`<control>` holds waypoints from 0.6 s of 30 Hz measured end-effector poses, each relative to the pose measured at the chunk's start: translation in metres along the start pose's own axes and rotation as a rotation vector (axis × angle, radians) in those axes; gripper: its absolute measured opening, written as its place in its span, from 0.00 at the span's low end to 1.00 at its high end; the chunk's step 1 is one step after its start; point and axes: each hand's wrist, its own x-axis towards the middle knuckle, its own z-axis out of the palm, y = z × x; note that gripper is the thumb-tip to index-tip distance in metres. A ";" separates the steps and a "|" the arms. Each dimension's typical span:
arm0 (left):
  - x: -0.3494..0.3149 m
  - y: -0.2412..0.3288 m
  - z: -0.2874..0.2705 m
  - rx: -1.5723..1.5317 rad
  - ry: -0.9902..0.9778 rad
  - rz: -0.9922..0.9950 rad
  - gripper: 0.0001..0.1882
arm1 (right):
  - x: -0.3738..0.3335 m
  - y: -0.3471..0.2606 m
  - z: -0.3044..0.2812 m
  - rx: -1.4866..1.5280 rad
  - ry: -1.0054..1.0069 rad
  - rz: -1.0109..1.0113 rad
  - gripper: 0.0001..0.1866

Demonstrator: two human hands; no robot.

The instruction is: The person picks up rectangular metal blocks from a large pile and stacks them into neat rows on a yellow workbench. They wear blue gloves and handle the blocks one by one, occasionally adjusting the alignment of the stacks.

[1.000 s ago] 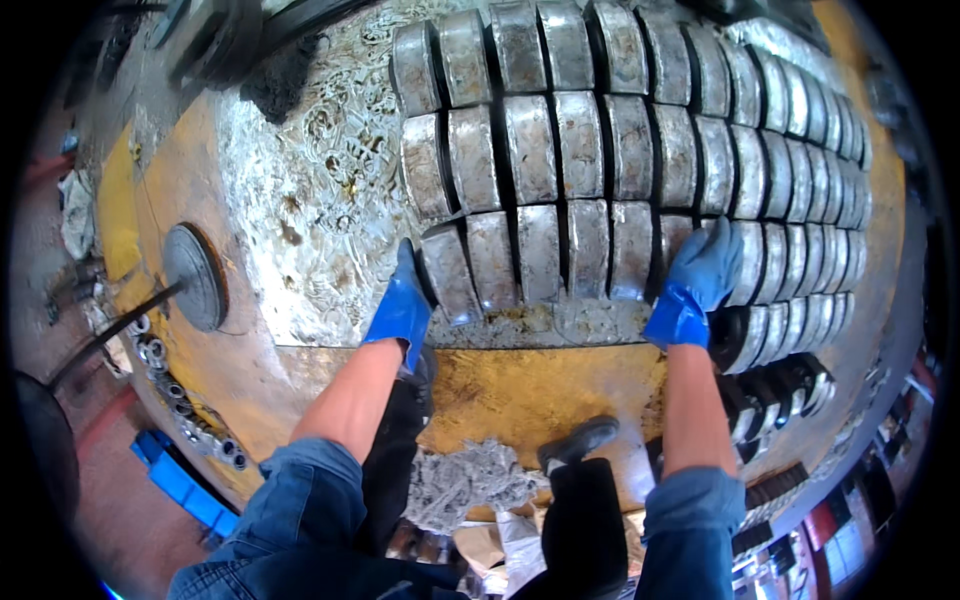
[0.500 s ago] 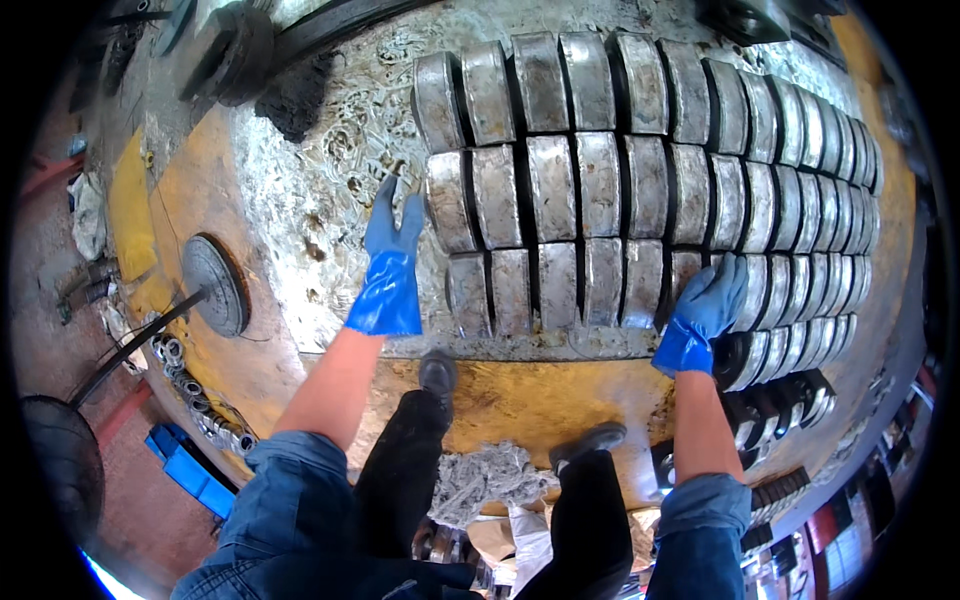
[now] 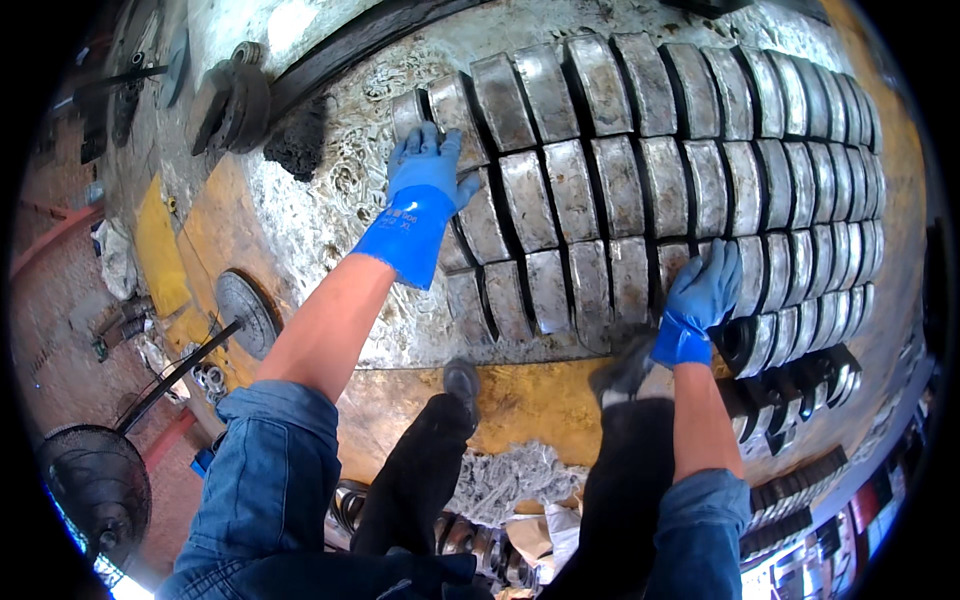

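Thick, grey metal rings [image 3: 622,185] stand on edge, packed in several rows over a worn metal sheet [image 3: 400,345]. My left hand [image 3: 428,165], in a blue rubber-cuffed glove, lies at the left end of the rows, where the far and middle rows meet. Its fingers point away over an end ring [image 3: 408,110], and the thumb sticks out to the right against the middle row. My right hand [image 3: 708,285], gloved alike, rests on the near side of the rows with fingers stretched forward. It touches the tops of rings there and grasps nothing visible.
A round dark metal base [image 3: 247,312] with a pole stands on the left. Behind it are black metal parts [image 3: 235,105] and a long dark beam [image 3: 350,40]. Grey fluffy waste [image 3: 515,480] lies between my legs. Dark blocks [image 3: 800,390] sit at the near right.
My left hand has moved forward and right, from the bare sheet onto the left end of the rings. My right hand stays on the near rings. My right foot has shifted and the view has turned slightly.
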 end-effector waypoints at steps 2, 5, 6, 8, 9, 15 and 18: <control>0.008 0.007 -0.008 -0.008 0.003 -0.021 0.38 | 0.009 0.004 -0.003 -0.026 -0.021 0.004 0.24; 0.018 0.017 -0.033 0.096 -0.007 0.089 0.37 | 0.007 0.011 -0.006 -0.028 -0.023 0.024 0.24; 0.024 0.022 -0.044 0.096 0.038 0.165 0.36 | 0.007 0.011 -0.005 -0.025 -0.019 0.025 0.24; 0.033 0.030 -0.047 0.091 0.070 0.230 0.36 | 0.007 0.003 -0.010 -0.006 -0.024 0.026 0.24; 0.043 0.032 -0.048 0.076 0.008 0.259 0.36 | 0.010 -0.002 -0.011 0.002 -0.036 0.022 0.24; 0.062 0.054 -0.055 0.072 -0.237 0.253 0.29 | 0.018 0.010 -0.017 0.007 -0.098 0.050 0.25; 0.065 0.065 -0.061 0.219 -0.399 0.207 0.22 | 0.046 -0.018 -0.029 0.321 -0.060 -0.056 0.23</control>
